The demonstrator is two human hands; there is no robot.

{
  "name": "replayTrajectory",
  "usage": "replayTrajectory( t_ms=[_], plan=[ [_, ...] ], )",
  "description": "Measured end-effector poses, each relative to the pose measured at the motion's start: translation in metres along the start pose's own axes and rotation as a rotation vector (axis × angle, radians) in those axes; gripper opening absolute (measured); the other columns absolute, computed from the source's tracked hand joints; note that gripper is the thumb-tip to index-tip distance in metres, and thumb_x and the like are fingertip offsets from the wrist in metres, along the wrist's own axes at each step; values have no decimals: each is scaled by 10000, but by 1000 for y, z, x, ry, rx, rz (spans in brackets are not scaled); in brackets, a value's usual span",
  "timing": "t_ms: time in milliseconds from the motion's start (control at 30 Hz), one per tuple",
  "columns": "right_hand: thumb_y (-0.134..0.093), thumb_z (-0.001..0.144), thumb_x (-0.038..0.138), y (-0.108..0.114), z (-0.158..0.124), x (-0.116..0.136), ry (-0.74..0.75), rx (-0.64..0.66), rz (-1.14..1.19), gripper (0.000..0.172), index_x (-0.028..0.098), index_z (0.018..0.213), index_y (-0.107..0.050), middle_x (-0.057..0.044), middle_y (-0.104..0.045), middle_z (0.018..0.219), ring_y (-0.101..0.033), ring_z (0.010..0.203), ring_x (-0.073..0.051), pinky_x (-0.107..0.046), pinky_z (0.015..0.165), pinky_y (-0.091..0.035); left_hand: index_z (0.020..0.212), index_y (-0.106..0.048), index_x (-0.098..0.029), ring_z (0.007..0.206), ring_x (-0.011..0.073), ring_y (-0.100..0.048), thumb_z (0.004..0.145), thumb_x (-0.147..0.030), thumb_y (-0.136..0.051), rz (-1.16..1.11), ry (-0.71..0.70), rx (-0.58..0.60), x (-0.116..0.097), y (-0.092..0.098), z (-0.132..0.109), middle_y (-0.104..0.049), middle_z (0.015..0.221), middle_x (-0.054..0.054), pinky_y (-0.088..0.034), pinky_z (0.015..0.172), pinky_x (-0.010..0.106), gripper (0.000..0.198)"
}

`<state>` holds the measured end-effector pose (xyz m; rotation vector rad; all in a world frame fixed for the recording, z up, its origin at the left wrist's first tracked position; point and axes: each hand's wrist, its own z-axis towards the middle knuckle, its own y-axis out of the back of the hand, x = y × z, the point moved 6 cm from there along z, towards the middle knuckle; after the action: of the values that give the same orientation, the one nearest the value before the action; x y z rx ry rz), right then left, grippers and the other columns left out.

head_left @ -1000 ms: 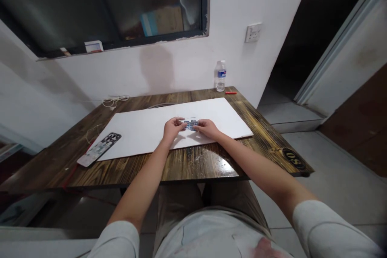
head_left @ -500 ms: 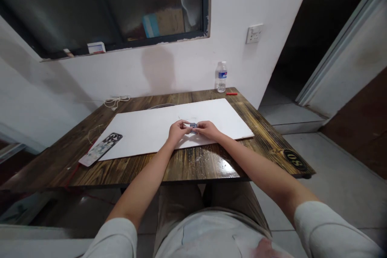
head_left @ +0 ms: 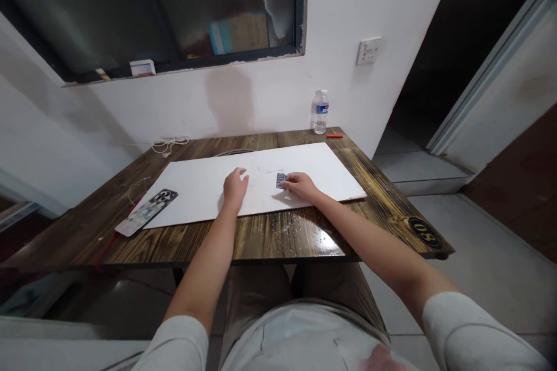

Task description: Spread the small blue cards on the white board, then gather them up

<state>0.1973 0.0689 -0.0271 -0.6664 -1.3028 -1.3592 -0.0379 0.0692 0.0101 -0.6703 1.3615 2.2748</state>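
Between the thumb and fingers of my right hand (head_left: 300,185) is a small dark blue-grey flat piece with pale rows across it (head_left: 281,180); its exact kind is too small to make out. It is held over the right half of a white board (head_left: 195,191) on the table. My left hand (head_left: 235,186) is a short way to the left, above the board, thumb and fingers apart, with nothing in it. Faint dark marks (head_left: 270,170) show on the board just beyond the hands.
On the wooden table (head_left: 278,237), a phone in a patterned case (head_left: 148,213) overlaps the board's left end. A water bottle (head_left: 321,113) and a red pen-like stick (head_left: 335,136) are at the back right. A white cable (head_left: 169,144) lies coiled at the back left.
My left hand has let go of the small flat piece and moved left, its fingers opening. The piece stays in my right hand, with more of its face showing.
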Motion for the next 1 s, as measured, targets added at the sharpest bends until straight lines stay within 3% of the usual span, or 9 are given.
replayTrajectory(
  t_ms=[200,500,700,1000],
  plan=[
    [-653,714,539,-1,2,-3,13,-12,2,376,182,607,-604,16,-573,535,-488,518,-121,-244,530,-353,1073,-712,-182,1009,279,-648,804,-282,-660,344,-150,283,-9,-15,-8,-725,1069,123,-469,836,332,291],
    [-640,721,543,-2,2,0,18,4,-37,383,183,598,-595,20,-561,532,-470,523,-118,-245,527,-326,927,-752,-209,907,270,-646,844,-222,-567,471,-298,346,-23,-22,-11,-732,931,118,-448,799,329,203],
    [-634,725,528,-2,3,-3,34,-2,-44,369,182,599,-605,14,-576,550,-476,540,-121,-244,536,-326,1078,-729,-205,951,281,-646,841,-151,-513,504,-350,352,-26,-26,-13,-726,1015,127,-447,802,336,326],
    [-644,719,537,-1,1,-1,15,-9,-30,377,182,602,-596,17,-570,544,-475,534,-122,-243,535,-334,989,-762,-236,933,255,-635,738,-143,-569,396,-380,458,-24,-16,-13,-733,1009,89,-432,821,315,330]
  ],
)
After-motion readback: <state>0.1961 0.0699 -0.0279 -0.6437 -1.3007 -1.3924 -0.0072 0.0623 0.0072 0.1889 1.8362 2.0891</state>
